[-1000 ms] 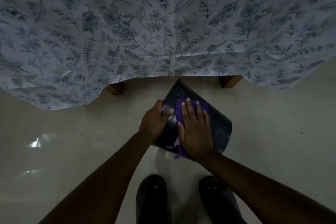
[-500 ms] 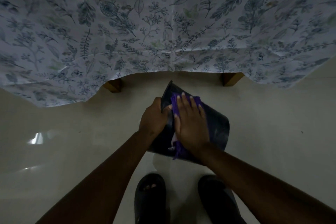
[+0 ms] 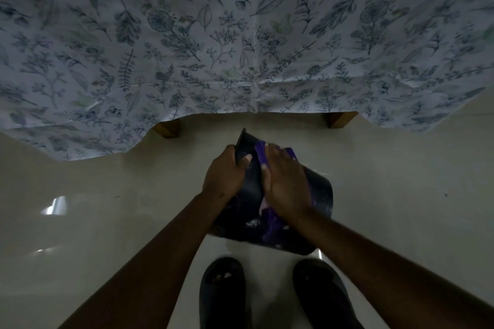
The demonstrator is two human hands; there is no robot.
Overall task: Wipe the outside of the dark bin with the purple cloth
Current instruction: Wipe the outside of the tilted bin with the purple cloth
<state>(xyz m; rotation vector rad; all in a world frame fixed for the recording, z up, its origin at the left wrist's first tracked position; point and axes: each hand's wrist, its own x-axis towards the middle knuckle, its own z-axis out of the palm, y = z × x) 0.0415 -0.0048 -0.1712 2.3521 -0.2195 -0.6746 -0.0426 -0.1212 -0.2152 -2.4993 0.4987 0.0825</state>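
Bin (image 3: 320,195) (tilted) gripped by left hand (image 3: 223,176), right hand (image 3: 287,184) pressing cloth (image 3: 270,227) on it.

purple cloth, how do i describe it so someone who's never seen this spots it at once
Below the hanging floral tablecloth, the left hand holds a tilted dark bin by its rim. The purple cloth lies on the bin's side under the flat right hand, the only vivid colour there.

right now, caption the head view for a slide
The left hand grips the dark bin; right hand presses purple cloth against it.
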